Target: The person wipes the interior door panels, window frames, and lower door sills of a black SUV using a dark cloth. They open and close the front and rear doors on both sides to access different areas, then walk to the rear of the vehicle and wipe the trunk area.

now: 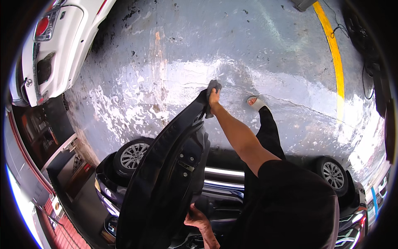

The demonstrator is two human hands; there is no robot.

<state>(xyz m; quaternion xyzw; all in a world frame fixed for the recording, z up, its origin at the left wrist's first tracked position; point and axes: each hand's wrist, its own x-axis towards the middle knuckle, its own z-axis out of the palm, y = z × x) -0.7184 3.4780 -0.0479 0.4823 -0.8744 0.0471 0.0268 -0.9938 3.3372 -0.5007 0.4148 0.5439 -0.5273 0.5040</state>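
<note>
A dark grey cloth is bunched in my right hand, which presses it against the lower end of an open black car door. My right arm stretches out along the door's inner side. Lower in the view, my left hand grips the inner side of the same door, thumb upward; its fingertips are partly hidden. The door's edge shows screws and a latch plate. Behind the door lies the dark car's sill, with bright trim strips.
My foot in a light open-toed sandal stands on the worn, shiny grey floor. The car's front wheel and rear wheel flank the doorway. A white car stands at upper left; a yellow line crosses the floor.
</note>
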